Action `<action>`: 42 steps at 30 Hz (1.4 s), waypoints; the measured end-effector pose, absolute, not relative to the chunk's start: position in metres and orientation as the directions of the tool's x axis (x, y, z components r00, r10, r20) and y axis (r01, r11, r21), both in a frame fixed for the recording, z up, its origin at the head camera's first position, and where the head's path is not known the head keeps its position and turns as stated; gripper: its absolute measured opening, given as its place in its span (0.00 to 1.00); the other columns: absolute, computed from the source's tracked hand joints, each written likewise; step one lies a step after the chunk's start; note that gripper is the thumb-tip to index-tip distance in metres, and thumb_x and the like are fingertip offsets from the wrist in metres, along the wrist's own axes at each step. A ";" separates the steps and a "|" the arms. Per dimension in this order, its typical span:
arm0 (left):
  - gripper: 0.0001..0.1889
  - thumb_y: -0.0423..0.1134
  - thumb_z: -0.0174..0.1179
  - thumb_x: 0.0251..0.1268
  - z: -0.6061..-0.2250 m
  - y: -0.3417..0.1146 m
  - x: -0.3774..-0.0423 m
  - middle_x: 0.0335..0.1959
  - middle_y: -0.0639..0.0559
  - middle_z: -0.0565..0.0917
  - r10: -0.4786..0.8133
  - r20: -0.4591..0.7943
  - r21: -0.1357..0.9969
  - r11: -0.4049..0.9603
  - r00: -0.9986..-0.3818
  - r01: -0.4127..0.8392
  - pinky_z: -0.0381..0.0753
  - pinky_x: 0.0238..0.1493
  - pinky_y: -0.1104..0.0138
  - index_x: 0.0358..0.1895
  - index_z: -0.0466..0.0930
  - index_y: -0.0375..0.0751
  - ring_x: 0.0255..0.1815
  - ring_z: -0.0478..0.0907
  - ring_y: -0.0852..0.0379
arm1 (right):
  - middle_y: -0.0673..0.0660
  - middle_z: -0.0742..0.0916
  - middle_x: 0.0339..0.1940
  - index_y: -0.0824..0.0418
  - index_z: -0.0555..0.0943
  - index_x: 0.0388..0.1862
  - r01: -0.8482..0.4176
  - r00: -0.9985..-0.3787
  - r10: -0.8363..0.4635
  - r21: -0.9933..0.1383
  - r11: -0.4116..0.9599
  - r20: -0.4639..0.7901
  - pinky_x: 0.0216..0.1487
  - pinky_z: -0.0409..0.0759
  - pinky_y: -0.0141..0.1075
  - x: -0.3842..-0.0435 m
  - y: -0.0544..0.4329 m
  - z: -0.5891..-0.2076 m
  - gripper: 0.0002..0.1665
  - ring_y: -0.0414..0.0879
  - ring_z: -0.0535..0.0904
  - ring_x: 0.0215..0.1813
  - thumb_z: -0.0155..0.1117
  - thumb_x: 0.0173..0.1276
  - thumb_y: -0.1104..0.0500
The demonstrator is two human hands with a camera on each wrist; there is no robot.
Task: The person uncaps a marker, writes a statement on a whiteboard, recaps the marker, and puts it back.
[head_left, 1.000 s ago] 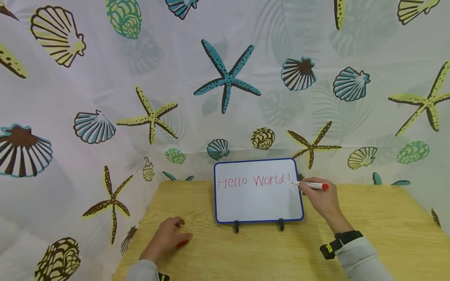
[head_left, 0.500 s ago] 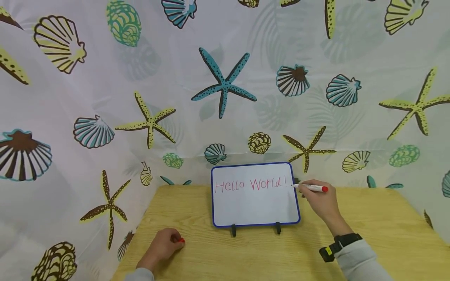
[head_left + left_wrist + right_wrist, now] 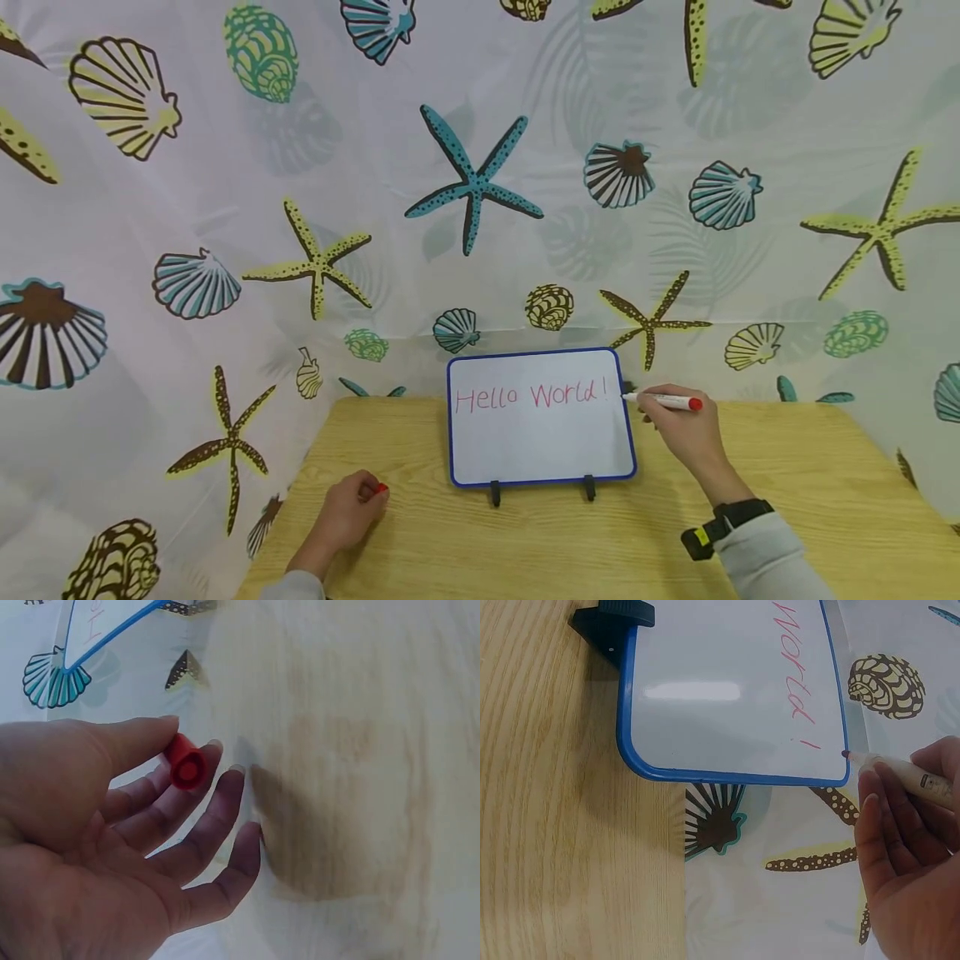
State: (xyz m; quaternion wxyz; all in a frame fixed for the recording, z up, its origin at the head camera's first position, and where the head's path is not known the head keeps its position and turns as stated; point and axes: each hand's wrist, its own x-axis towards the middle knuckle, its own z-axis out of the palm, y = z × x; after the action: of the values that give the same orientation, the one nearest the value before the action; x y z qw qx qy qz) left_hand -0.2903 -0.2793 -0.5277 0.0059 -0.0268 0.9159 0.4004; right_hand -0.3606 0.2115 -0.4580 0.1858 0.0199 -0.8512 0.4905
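A white marker (image 3: pixel 678 402) with a red end is pinched in my right hand (image 3: pixel 688 429), its tip beside the right edge of the whiteboard (image 3: pixel 540 442). The right wrist view shows the marker's dark reddish tip overlapping the board's blue frame. "Hello World!" stands in red writing (image 3: pixel 532 395) across the board's upper half. Over the table's left part, my left hand (image 3: pixel 348 510) pinches a red marker cap (image 3: pixel 186 763) between thumb and index finger. The cap's open end faces the left wrist camera, and the other fingers are loosely bent.
Two black stand feet (image 3: pixel 495 493) hold the whiteboard up, tilted back on the wooden table (image 3: pixel 540 550). Behind and to the left hangs a white cloth (image 3: pixel 360 100) printed with shells and starfish. A black strap with a camera (image 3: pixel 723 527) circles the right wrist.
The exclamation mark's dot has been added, and the marker tip has moved right to the board's edge. My left hand has turned and closed its fingers about the red cap.
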 end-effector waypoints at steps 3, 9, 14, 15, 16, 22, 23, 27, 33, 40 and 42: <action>0.07 0.37 0.62 0.74 -0.520 -0.270 -0.295 0.34 0.51 0.82 -0.040 0.059 0.747 0.665 -0.997 0.017 0.82 0.39 0.61 0.45 0.81 0.35 0.37 0.80 0.57 | 0.63 0.91 0.35 0.66 0.88 0.43 -0.212 -0.934 0.148 -0.836 0.507 0.326 0.31 0.83 0.33 -0.362 0.211 -0.457 0.14 0.50 0.87 0.33 0.66 0.72 0.55; 0.09 0.39 0.63 0.74 -0.502 -0.242 -0.302 0.34 0.54 0.82 -0.043 0.245 0.747 0.646 -0.969 0.160 0.81 0.38 0.66 0.48 0.82 0.38 0.36 0.78 0.59 | 0.64 0.90 0.38 0.66 0.88 0.45 -0.183 -0.955 0.126 -0.866 0.466 0.269 0.36 0.86 0.37 -0.364 0.207 -0.459 0.16 0.44 0.86 0.33 0.66 0.73 0.54; 0.07 0.37 0.63 0.74 -0.485 -0.216 -0.308 0.34 0.54 0.84 -0.030 0.320 0.747 0.622 -0.947 0.233 0.82 0.41 0.64 0.48 0.82 0.39 0.36 0.79 0.59 | 0.62 0.90 0.37 0.67 0.87 0.46 -0.144 -0.972 0.108 -0.895 0.422 0.208 0.38 0.87 0.37 -0.362 0.200 -0.465 0.17 0.48 0.87 0.35 0.66 0.73 0.53; 0.08 0.37 0.62 0.74 -0.482 -0.211 -0.309 0.35 0.53 0.84 -0.023 0.321 0.749 0.618 -0.947 0.239 0.82 0.42 0.64 0.49 0.82 0.39 0.38 0.79 0.59 | 0.62 0.90 0.36 0.67 0.86 0.47 -0.139 -0.975 0.101 -0.902 0.409 0.196 0.38 0.87 0.37 -0.361 0.199 -0.467 0.17 0.50 0.87 0.36 0.66 0.73 0.53; 0.08 0.38 0.62 0.75 -0.479 -0.205 -0.310 0.37 0.53 0.84 -0.015 0.312 0.756 0.610 -0.950 0.239 0.82 0.44 0.63 0.50 0.82 0.39 0.39 0.79 0.58 | 0.62 0.90 0.36 0.68 0.86 0.47 -0.134 -0.978 0.096 -0.911 0.390 0.185 0.38 0.86 0.36 -0.360 0.197 -0.468 0.18 0.50 0.87 0.36 0.67 0.73 0.53; 0.12 0.43 0.61 0.76 -0.466 -0.173 -0.312 0.45 0.53 0.84 0.048 0.245 0.804 0.548 -0.968 0.231 0.83 0.48 0.64 0.55 0.81 0.42 0.46 0.78 0.55 | 0.61 0.90 0.35 0.70 0.86 0.48 -0.115 -0.989 0.062 -0.957 0.268 0.136 0.38 0.86 0.37 -0.349 0.179 -0.476 0.18 0.47 0.87 0.35 0.68 0.73 0.54; 0.13 0.44 0.61 0.76 -0.465 -0.168 -0.310 0.45 0.53 0.84 0.066 0.239 0.808 0.539 -0.969 0.236 0.83 0.48 0.66 0.56 0.81 0.43 0.46 0.78 0.55 | 0.61 0.90 0.35 0.70 0.86 0.48 -0.111 -0.990 0.052 -0.961 0.253 0.128 0.37 0.86 0.37 -0.347 0.176 -0.477 0.18 0.47 0.86 0.34 0.68 0.73 0.54; 0.12 0.45 0.62 0.75 -0.461 -0.154 -0.305 0.45 0.54 0.84 0.140 0.246 0.812 0.511 -0.959 0.283 0.83 0.45 0.69 0.54 0.81 0.44 0.45 0.78 0.55 | 0.60 0.90 0.34 0.72 0.85 0.47 -0.095 -0.995 0.017 -0.980 0.176 0.099 0.36 0.86 0.37 -0.336 0.163 -0.475 0.17 0.47 0.87 0.34 0.69 0.73 0.56; 0.12 0.47 0.61 0.76 -0.453 -0.135 -0.298 0.44 0.57 0.85 0.222 0.271 0.828 0.443 -0.937 0.345 0.83 0.46 0.67 0.52 0.83 0.46 0.46 0.80 0.57 | 0.61 0.90 0.34 0.74 0.85 0.46 -0.091 -0.995 -0.035 -0.995 0.052 0.089 0.37 0.85 0.38 -0.321 0.149 -0.461 0.16 0.49 0.87 0.35 0.68 0.73 0.59; 0.10 0.49 0.63 0.74 -0.445 -0.124 -0.291 0.45 0.60 0.85 0.269 0.298 0.853 0.355 -0.916 0.382 0.83 0.48 0.65 0.50 0.84 0.52 0.47 0.82 0.59 | 0.57 0.90 0.32 0.75 0.84 0.45 -0.096 -0.973 -0.194 -0.984 -0.151 0.125 0.37 0.86 0.37 -0.306 0.141 -0.441 0.16 0.47 0.87 0.34 0.64 0.75 0.60; 0.09 0.49 0.63 0.74 -0.442 -0.122 -0.289 0.45 0.61 0.85 0.282 0.315 0.857 0.327 -0.906 0.399 0.84 0.49 0.65 0.50 0.84 0.53 0.47 0.82 0.59 | 0.56 0.90 0.32 0.73 0.85 0.44 -0.101 -0.960 -0.239 -0.977 -0.187 0.145 0.38 0.86 0.37 -0.303 0.140 -0.436 0.14 0.45 0.86 0.35 0.63 0.76 0.60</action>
State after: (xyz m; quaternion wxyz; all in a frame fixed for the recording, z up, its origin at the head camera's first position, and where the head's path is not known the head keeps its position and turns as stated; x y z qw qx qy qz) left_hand -0.2890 -0.1218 -0.4417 -0.0541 0.2097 0.8127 0.5409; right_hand -0.3029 0.1400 -0.4359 -0.0452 0.1337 -0.6360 0.7586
